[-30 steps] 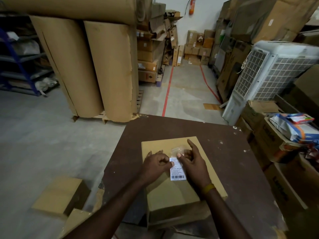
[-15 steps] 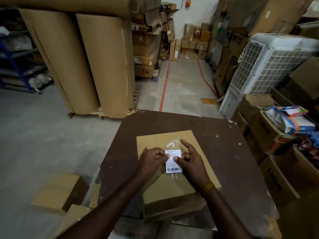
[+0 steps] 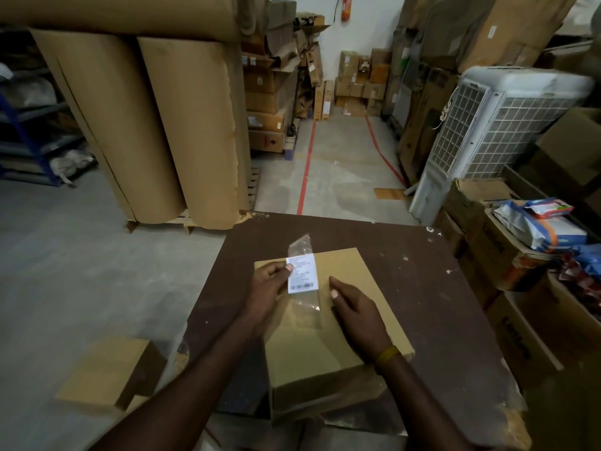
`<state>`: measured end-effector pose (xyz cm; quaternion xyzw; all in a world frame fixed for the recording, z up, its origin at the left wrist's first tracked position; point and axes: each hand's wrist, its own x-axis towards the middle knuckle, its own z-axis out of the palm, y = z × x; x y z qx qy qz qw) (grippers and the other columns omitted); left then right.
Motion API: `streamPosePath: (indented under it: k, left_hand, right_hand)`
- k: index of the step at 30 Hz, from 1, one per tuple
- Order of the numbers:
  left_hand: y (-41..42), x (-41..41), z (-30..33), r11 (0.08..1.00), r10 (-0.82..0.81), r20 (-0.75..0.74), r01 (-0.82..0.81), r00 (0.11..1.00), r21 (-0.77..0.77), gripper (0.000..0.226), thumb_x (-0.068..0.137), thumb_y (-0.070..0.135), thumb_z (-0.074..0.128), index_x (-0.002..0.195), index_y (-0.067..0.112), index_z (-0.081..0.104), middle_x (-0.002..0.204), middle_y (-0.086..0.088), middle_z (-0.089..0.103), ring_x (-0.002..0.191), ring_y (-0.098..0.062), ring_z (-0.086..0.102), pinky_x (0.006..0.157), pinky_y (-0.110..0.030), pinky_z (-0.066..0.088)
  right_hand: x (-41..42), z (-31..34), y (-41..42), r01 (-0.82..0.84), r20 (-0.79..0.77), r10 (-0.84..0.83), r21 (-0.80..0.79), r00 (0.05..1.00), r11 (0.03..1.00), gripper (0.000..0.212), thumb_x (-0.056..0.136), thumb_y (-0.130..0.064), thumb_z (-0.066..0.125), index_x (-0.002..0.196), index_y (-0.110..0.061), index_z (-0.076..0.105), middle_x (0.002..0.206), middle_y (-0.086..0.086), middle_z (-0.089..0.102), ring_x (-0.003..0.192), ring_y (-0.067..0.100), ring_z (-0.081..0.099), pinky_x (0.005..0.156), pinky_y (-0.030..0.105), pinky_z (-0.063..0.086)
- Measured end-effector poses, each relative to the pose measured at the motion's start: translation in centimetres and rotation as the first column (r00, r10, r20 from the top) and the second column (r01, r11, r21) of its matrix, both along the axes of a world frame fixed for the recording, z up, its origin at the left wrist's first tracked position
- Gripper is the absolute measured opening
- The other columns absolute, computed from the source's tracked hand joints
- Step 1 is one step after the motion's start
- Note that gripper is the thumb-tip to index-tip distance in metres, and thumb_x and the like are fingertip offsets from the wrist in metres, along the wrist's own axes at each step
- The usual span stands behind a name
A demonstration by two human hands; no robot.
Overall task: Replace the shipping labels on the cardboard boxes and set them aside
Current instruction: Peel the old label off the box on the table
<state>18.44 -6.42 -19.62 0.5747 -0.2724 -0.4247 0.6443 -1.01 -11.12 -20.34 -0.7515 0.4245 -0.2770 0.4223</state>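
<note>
A flat cardboard box (image 3: 344, 281) lies on the dark brown table (image 3: 422, 288) in front of me. My left hand (image 3: 270, 284) pinches a white shipping label (image 3: 302, 273) with a barcode, stuck on a strip of clear tape, and holds it lifted over the box's far left corner. The tape's lower end hangs down to the box top. My right hand (image 3: 354, 307) rests flat on the box top, to the right of the label, fingers straight.
Two more cardboard boxes (image 3: 110, 372) sit on the floor at the lower left. Tall brown paper rolls (image 3: 182, 125) stand on a pallet behind the table. An air cooler (image 3: 487, 131) and open cartons (image 3: 507, 255) of goods crowd the right side.
The label was held by both hands against the box top. Now my left hand alone has lifted it up and away, and my right hand has let go and lies flat on the box.
</note>
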Motion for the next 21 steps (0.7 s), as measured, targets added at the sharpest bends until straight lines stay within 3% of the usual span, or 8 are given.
streamPosePath:
  k: [1,3,4,6,8,12,18,21]
  left_hand:
    - [-0.4,0.5,0.1,0.999,0.036,-0.009,-0.036,0.999,-0.002,0.012,0.097,0.006,0.059,0.101,0.002,0.069,0.089,-0.007,0.077,0.076,-0.017,0.073,0.067,-0.023,0.059]
    - [-1.2,1.3,0.0,0.997,0.077,0.012,-0.077,0.997,0.004,0.011,0.098,0.005,0.058,0.101,0.003,0.068,0.089,-0.007,0.075,0.071,-0.012,0.072,0.064,-0.021,0.058]
    - [-1.5,1.7,-0.3,0.996,0.083,0.040,-0.084,0.996,0.017,0.011,0.098,0.006,0.058,0.102,0.002,0.068,0.092,-0.011,0.074,0.069,-0.010,0.072,0.063,-0.020,0.058]
    - [-1.8,2.3,-1.2,0.995,0.088,0.119,-0.093,0.989,0.042,0.014,0.099,0.006,0.057,0.106,-0.001,0.067,0.099,-0.016,0.073,0.068,-0.006,0.072,0.063,-0.019,0.057]
    - [-1.9,2.5,-1.8,0.993,0.099,0.196,-0.110,0.976,0.047,0.014,0.099,0.007,0.058,0.106,0.001,0.068,0.101,-0.014,0.073,0.073,-0.006,0.073,0.066,-0.020,0.058]
    - [-2.0,2.3,-2.8,0.992,0.119,0.262,-0.128,0.958,0.015,0.010,0.098,0.009,0.060,0.096,0.011,0.069,0.100,-0.015,0.075,0.086,-0.022,0.073,0.078,-0.036,0.059]
    - [-2.0,2.5,-3.1,0.983,0.145,0.315,-0.173,0.938,0.062,0.011,0.098,0.016,0.062,0.102,0.011,0.071,0.099,-0.008,0.075,0.085,-0.018,0.074,0.077,-0.037,0.061]
    - [-2.0,2.3,-3.1,0.984,0.146,0.311,-0.171,0.939,0.054,0.012,0.098,0.014,0.062,0.105,0.009,0.070,0.102,-0.011,0.075,0.086,-0.020,0.074,0.077,-0.039,0.061]
  right_hand:
    - [0.0,0.0,0.2,-0.092,-0.176,0.081,-0.059,0.981,0.994,0.046,0.104,-0.038,0.047,0.149,-0.026,0.044,0.154,-0.005,0.043,0.141,0.011,0.040,0.121,0.040,0.027]
    - [0.2,-0.4,1.2,-0.321,-0.534,0.203,-0.137,0.821,0.937,0.059,0.105,-0.049,0.032,0.157,-0.024,0.025,0.166,-0.003,0.016,0.153,0.018,0.013,0.123,0.036,0.006]
    - [0.2,-0.5,2.2,-0.393,-0.622,0.226,-0.143,0.750,0.908,0.067,0.101,-0.058,0.019,0.159,-0.025,0.017,0.167,-0.005,0.006,0.154,0.019,0.004,0.122,0.035,0.001]
    - [-0.1,-0.3,4.4,-0.440,-0.663,0.245,-0.141,0.708,0.887,0.086,0.084,-0.069,-0.008,0.160,-0.030,0.007,0.166,-0.011,-0.003,0.153,0.016,-0.005,0.121,0.035,-0.005]
    - [-0.5,-0.2,5.7,-0.449,-0.682,0.253,-0.123,0.686,0.885,0.093,0.076,-0.069,-0.019,0.159,-0.034,0.003,0.164,-0.017,-0.007,0.152,0.012,-0.008,0.121,0.037,-0.005]
    - [0.4,-0.1,3.2,-0.427,-0.730,0.197,-0.141,0.655,0.893,0.060,0.103,-0.054,0.002,0.159,-0.033,0.007,0.165,-0.018,-0.003,0.154,0.015,-0.003,0.122,0.040,0.000]
    - [3.2,-0.1,1.9,-0.361,-0.765,0.133,-0.137,0.630,0.923,0.061,0.106,-0.048,0.011,0.160,-0.022,-0.002,0.167,-0.004,-0.007,0.154,0.023,-0.004,0.123,0.043,0.000]
    - [1.7,0.0,5.1,-0.414,-0.762,0.192,-0.109,0.619,0.904,0.086,0.082,-0.070,-0.022,0.155,-0.025,-0.014,0.161,-0.007,-0.021,0.153,0.019,-0.011,0.118,0.035,-0.008]
